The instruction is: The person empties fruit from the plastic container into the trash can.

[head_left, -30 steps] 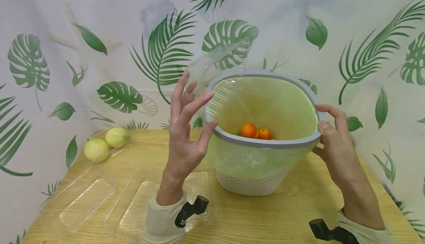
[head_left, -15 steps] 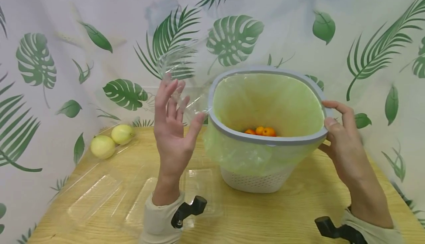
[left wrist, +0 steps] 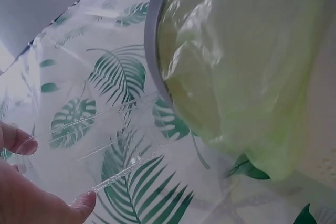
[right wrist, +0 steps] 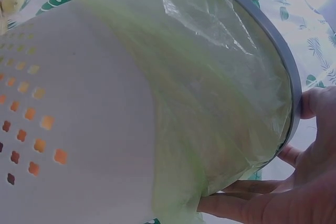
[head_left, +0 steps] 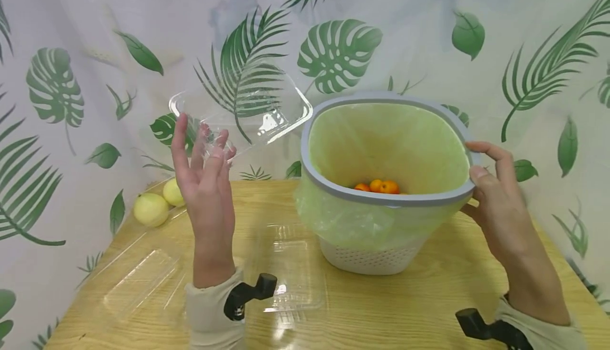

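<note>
My left hand (head_left: 207, 196) holds a clear plastic tray (head_left: 271, 122) up in the air, left of the bin. In the left wrist view, thumb and fingers grip the edges of the clear tray (left wrist: 118, 145). At the right, my right hand (head_left: 507, 217) grips the grey rim (head_left: 395, 200) of a white perforated bin (head_left: 369, 260), thumb and fingers about the rim in the right wrist view. A pale green bag (head_left: 352, 225) lines the bin and hangs over its outside. Several small orange citrus fruits (head_left: 388, 186) show inside; the bin's bottom is hidden.
Two pale yellow-green round fruits (head_left: 151, 210) lie at the table's left back, the rear one partly behind my left hand. Clear plastic trays (head_left: 297, 286) lie on the wooden table (head_left: 381, 318) in front and to the left. A leaf-patterned curtain (head_left: 414, 43) stands behind.
My left hand has moved left, away from the bin's mouth, with the clear tray, which now lies flatter and spreads toward the rim. The right hand keeps its grip on the rim.
</note>
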The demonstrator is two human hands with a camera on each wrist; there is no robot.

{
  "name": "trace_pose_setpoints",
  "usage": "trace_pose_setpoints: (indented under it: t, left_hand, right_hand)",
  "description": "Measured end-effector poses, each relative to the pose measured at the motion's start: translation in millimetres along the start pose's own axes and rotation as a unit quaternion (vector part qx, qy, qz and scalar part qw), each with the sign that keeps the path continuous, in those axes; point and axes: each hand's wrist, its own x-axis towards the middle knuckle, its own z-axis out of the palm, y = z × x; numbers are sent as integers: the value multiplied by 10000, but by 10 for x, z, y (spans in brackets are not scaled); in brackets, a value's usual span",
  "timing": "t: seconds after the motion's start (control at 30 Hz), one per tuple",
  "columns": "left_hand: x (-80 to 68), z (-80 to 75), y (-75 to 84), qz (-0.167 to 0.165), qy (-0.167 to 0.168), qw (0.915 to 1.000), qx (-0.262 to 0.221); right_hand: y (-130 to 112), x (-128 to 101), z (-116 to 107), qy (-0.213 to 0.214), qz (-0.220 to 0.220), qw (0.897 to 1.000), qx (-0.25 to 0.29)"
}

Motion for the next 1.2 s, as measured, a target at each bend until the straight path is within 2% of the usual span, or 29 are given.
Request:
trace_pose_setpoints:
  t: [0.1,0.27,0.37,0.5,0.6,0.87,1.1,1.2]
  left_hand:
    - [67,-204,19,-514,167,9984,-181]
    - [137,-494,-16,-1105,530,9921,-272]
    - [170,-634,-97,-1471,609,9872,33]
    - [195,-770,-238,-2102,616,9742,541]
    - [200,-828,-327,-2441,634,9651,705]
    - [186,-880,-486,-2870,734,9489,1085]
    - [181,-953,-589,-3403,620,9287,1338]
    - [185,-975,-621,-3606,456,9189,1533]
  right_hand:
    - [3,19,14,5,123,9999,60]
    - [0,47,-1,45,226,9995,220]
    - [7,54,-12,45,203,9995,250]
    - [27,52,-17,-13,120,9997,232]
    - [38,48,-12,-53,57,9997,247]
    - [50,40,-4,-55,61,9992,385]
    - [43,44,13,-50,61,9993,369]
    - [40,44,15,-26,79,9993,375]
